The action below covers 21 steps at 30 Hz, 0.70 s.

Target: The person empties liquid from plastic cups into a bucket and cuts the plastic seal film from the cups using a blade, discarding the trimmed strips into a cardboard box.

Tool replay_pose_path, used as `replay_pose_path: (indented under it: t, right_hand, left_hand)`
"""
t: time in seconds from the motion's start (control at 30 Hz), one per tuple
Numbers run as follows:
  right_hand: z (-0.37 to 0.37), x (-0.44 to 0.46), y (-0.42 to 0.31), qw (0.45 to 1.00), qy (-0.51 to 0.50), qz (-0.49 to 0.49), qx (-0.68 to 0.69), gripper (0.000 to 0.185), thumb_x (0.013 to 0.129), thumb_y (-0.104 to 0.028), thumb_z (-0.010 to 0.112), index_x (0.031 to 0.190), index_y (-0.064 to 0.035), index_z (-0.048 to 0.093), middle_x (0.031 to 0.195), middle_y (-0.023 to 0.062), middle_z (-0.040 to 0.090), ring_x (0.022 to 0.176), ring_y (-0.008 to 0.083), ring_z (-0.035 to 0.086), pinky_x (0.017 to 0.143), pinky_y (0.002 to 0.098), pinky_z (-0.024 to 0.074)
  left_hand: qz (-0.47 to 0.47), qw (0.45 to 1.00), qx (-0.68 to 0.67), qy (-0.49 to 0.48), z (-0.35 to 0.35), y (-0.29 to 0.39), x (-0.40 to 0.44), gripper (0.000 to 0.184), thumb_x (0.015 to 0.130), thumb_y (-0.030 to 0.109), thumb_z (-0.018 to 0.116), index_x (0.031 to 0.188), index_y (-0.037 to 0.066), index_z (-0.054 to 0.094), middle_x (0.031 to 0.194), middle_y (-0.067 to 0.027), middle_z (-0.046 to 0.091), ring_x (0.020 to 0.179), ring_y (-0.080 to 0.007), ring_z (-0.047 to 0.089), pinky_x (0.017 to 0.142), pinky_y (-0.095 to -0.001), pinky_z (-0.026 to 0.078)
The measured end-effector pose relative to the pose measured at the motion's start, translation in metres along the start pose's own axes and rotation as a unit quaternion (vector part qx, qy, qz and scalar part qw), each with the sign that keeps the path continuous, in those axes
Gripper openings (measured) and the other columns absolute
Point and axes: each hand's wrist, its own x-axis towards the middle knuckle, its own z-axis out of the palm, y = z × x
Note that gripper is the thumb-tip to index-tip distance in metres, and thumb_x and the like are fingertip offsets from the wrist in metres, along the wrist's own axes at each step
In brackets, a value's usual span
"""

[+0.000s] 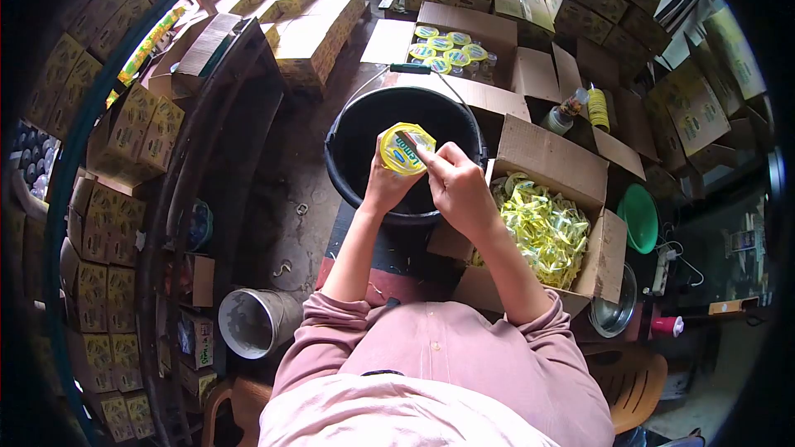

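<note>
My left hand (387, 185) is wrapped round a plastic cup with a yellow, printed lemon lid (403, 157), its top turned up towards me. The cup is above the open mouth of a black bucket (344, 116). My right hand (460, 190) is closed at the right side of the lid, fingers pinched. A thin dark brown strip (406, 141) lies across the lid from those fingertips; its exact kind is unclear. Near my right forearm stands an open carton (609, 257) holding a heap of yellow and clear plastic scraps (542, 228).
An open carton (476, 25) beyond the bucket holds several yellow-lidded cups (451, 45). At right are a yellow cup stack (598, 109), green basin (638, 217) and metal bowl (614, 314). A grey pail (248, 323) stands left. Stacked cartons (108, 298) line the left side.
</note>
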Motion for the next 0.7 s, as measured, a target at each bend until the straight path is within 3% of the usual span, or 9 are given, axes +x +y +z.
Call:
replay_pose_path:
  t: [0.43,0.7]
  right_hand:
    - [0.004,0.002,-0.002,0.998,-0.026,-0.008,-0.061,0.032,0.067,0.005,0.053,0.099,0.0043,0.057,0.083,0.0163,0.052,0.078,0.0308,0.056,0.073,0.0370,0.0474]
    - [-0.011,-0.010,-0.003,0.995,-0.072,0.005,-0.071,0.036,0.067,0.006,0.050,0.102,0.0029,0.056,0.084,0.0162,0.050,0.079,0.0307,0.055,0.073,0.0371,0.0464]
  left_hand:
    - [-0.032,0.999,-0.011,-0.009,0.001,0.003,-0.001,0.062,0.061,0.002,0.074,0.112,0.006,0.039,0.101,-0.0088,0.055,0.092,-0.0164,0.056,0.081,-0.0287,0.047]
    - [-0.002,0.999,0.036,0.000,0.001,0.003,0.000,0.060,0.062,0.002,0.073,0.111,0.007,0.039,0.100,-0.0082,0.056,0.091,-0.0160,0.056,0.080,-0.0281,0.046]
